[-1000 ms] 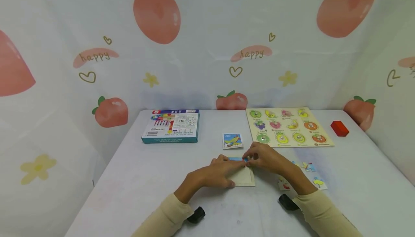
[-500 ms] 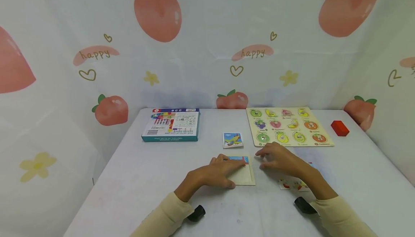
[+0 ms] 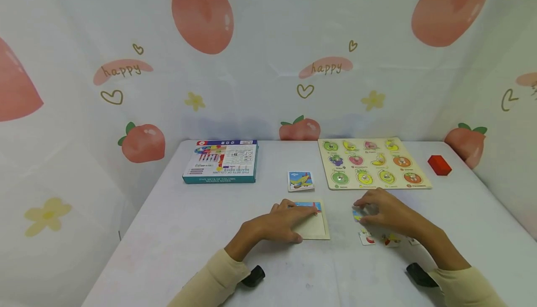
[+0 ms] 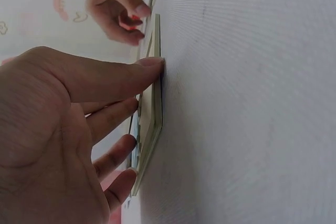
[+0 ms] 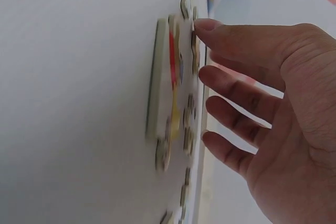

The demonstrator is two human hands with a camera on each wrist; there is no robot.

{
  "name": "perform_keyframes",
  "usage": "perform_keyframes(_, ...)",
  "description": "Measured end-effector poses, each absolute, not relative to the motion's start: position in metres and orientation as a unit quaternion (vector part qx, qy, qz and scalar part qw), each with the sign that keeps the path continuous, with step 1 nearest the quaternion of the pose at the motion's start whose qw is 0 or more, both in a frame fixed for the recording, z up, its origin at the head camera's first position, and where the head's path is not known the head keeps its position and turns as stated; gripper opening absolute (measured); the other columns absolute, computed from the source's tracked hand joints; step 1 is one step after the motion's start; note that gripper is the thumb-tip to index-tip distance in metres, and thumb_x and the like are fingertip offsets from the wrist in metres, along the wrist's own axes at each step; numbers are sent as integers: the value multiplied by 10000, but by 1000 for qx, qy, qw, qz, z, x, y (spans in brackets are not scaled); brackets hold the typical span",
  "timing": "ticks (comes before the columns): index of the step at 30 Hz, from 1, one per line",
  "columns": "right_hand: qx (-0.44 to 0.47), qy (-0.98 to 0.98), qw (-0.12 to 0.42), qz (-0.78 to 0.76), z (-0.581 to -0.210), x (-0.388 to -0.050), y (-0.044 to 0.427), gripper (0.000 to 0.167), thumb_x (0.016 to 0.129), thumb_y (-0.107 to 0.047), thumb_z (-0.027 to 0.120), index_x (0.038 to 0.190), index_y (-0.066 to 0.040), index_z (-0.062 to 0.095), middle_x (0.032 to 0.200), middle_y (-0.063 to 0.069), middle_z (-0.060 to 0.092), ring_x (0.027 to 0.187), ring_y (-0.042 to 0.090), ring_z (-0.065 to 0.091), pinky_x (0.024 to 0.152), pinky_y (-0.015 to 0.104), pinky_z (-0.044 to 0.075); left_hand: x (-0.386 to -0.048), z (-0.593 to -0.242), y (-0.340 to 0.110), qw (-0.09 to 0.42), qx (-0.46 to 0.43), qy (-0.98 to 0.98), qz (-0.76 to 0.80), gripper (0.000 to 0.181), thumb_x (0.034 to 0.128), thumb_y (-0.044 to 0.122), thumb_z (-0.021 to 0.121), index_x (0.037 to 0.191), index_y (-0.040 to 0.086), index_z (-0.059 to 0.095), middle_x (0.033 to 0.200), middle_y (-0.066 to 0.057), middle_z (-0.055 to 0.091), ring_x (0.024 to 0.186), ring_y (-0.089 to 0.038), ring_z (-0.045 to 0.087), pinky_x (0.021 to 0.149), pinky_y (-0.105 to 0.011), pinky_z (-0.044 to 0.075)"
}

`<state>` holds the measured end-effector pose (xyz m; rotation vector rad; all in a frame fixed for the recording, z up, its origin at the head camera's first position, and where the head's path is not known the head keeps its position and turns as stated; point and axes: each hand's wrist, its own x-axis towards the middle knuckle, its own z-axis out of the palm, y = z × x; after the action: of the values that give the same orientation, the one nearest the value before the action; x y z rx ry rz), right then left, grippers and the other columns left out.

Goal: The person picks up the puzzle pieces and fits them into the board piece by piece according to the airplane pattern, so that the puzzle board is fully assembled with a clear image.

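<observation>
My left hand [image 3: 285,223] is spread over the wooden tray [image 3: 313,230], thumb against its near edge, index finger laid straight beside the blue strip [image 3: 303,204] along its far side. To the right, my right hand [image 3: 388,213] has thumb and fingers apart around a puzzle piece [image 3: 357,215]; I cannot tell whether they touch it. Loose pieces [image 3: 367,239] lie on the desk [image 3: 327,269] just nearer me, partly under my forearm. Being thin and flat, the piece could skid instead of lifting if I press from only one side. My low palm could sweep its neighbours askew. Pushing too hard with my left index might tilt the tray or unsettle that strip.
</observation>
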<state>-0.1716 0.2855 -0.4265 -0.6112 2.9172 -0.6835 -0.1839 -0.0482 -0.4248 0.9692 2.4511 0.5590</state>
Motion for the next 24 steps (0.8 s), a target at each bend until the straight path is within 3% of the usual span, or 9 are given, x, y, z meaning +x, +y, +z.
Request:
perform_keyframes(15,-188,955,51,-224,-428,-167,295,243,838,-329,892,1042,-210,835,1068,-102,683,1100,219,591,967,527,497,-185,-425,-49,216,354,885,210,818,953,203,782,1653,349,383,1669,192,394,1475,-213,327,1124,-406,308)
perform_keyframes(24,-188,954,49,-230,-427,-165,294,274,827,-371,900,1032,-205,824,1046,-112,683,1058,183,592,935,471,508,-185,-428,-49,216,356,884,214,821,950,198,791,1653,328,389,1666,169,408,1482,-219,326,1119,-409,320)
